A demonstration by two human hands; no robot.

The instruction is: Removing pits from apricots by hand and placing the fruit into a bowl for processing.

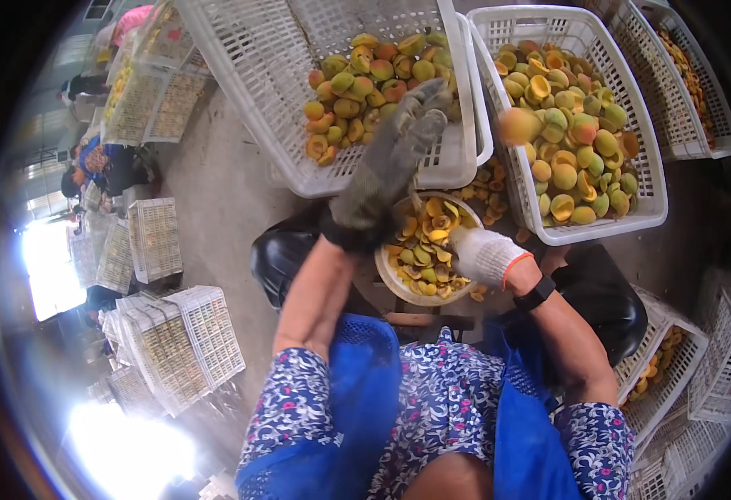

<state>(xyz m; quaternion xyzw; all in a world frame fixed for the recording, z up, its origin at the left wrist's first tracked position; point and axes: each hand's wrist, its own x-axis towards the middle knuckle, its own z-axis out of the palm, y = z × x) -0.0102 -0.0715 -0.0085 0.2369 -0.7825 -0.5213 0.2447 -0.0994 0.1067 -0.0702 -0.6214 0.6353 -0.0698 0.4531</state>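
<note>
My left hand (pixel 396 144), in a soiled grey glove, reaches over the near right side of a white plastic crate (pixel 346 178) of peach-like fruit (pixel 346 84). Its blurred fingers are stretched out, with nothing visible between them. To its right, a blurred orange-yellow fruit (pixel 520 127) shows over the left rim of a second white crate (pixel 656 181), full of whole and halved fruit (pixel 565 175). My right hand (pixel 487 256), in a white knit glove with an orange cuff, is at the right side of a round tub (pixel 396 290) of cut fruit pieces (pixel 424 256). Its fingertips are blurred; what they hold is unclear.
More fruit crates stand at the upper right (pixel 671 144) and lower right (pixel 684 369). Fruit pieces (pixel 493 194) lie between the tub and crates. Stacked crates (pixel 178 344) stand at left, and another person (pixel 100 162) is farther off. My knees (pixel 284 256) flank the tub.
</note>
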